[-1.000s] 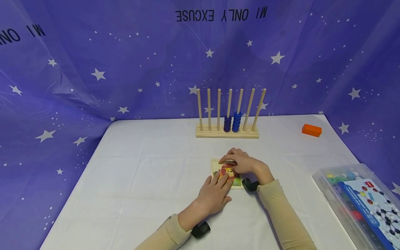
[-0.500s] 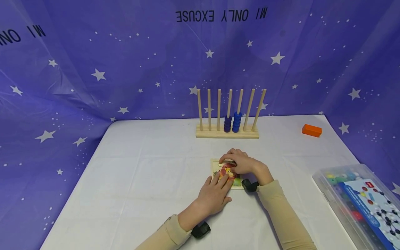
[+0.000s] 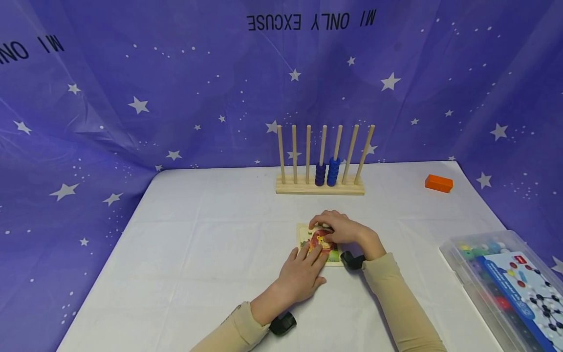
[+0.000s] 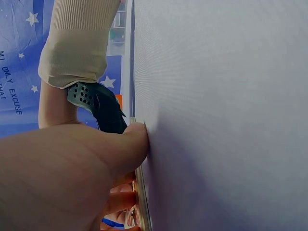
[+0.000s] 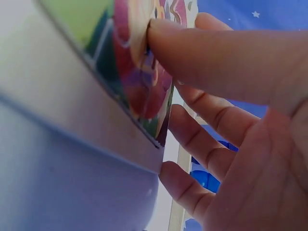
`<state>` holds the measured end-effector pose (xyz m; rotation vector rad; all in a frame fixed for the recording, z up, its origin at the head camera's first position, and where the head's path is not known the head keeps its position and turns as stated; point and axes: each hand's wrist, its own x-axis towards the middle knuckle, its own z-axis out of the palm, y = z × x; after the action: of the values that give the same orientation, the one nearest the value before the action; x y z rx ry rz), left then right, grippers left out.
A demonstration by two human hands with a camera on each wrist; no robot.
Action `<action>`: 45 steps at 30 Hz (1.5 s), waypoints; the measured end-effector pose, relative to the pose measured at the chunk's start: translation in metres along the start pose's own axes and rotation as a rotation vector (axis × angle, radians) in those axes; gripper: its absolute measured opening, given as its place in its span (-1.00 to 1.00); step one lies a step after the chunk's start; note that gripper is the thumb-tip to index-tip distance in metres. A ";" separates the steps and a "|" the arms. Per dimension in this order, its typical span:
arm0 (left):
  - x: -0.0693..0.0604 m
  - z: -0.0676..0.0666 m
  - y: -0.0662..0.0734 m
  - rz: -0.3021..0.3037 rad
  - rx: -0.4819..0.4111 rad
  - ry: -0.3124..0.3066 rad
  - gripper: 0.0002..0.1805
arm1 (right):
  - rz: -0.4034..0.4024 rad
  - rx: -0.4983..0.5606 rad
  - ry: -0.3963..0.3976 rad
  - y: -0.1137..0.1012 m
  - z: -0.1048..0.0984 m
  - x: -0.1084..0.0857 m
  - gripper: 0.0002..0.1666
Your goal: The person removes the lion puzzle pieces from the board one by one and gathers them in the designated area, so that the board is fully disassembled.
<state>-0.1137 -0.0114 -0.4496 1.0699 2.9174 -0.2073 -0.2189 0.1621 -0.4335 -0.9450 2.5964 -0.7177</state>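
Observation:
A small wooden jigsaw puzzle (image 3: 334, 257) with a red and yellow animal picture and a pale frame lies flat on the white table. My left hand (image 3: 301, 276) rests its straight fingers on the puzzle's near part; its thumb lies apart in the head view. Over the far right part curves my right hand (image 3: 342, 229). In the right wrist view its thumb (image 5: 192, 53) presses on the picture (image 5: 144, 91), while its other fingers bend at the board's far edge. The left wrist view shows the board (image 4: 140, 192) edge-on beyond the left thumb. The hands cover much of the picture.
Behind the puzzle stands a wooden peg rack (image 3: 320, 188) with dark and bright blue rings on two pegs. An orange block (image 3: 438, 184) lies at the far right. A clear plastic box (image 3: 457, 269) of coloured balls stands at the right edge.
The yellow patch in the puzzle's middle, between the two hands, looks smaller and differently shaped than one second ago. Both hands stay in nearly the same place.

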 end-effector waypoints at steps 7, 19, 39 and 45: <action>0.000 0.000 0.000 0.000 -0.004 0.002 -0.36 | 0.016 0.026 -0.014 0.002 0.000 0.001 -0.57; 0.001 0.000 0.000 -0.001 -0.004 -0.006 -0.36 | -0.010 0.024 0.007 0.000 -0.001 0.001 -0.57; -0.001 -0.002 -0.002 0.002 -0.004 -0.008 -0.37 | -0.015 0.023 -0.004 0.001 -0.004 0.002 -0.51; -0.001 -0.002 -0.001 0.005 -0.011 -0.015 -0.37 | -0.002 0.040 -0.008 0.002 -0.002 0.003 -0.53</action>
<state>-0.1137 -0.0128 -0.4473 1.0696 2.8983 -0.1979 -0.2231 0.1623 -0.4328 -0.9375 2.5643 -0.7613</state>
